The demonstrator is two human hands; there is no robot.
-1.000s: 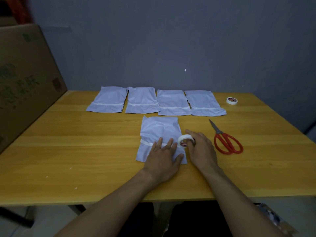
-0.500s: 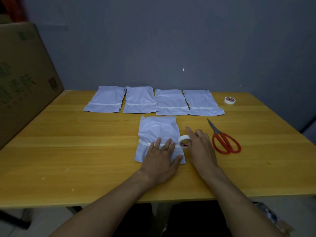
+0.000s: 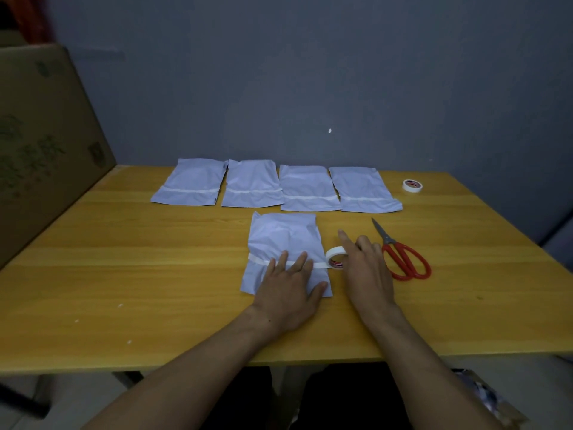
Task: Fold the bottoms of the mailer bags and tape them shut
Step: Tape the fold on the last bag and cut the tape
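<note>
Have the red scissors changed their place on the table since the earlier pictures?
No. The red scissors lie at the same gap to the right of the mailer bag being taped, blades pointing the same way; only the camera shifted.

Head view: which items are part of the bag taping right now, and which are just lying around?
In the job: mailer bag pressed by the left hand; tape roll held by the right hand; scissors, likely for cutting; four taped bags, finished.
Lying about: spare tape roll; cardboard box.
</note>
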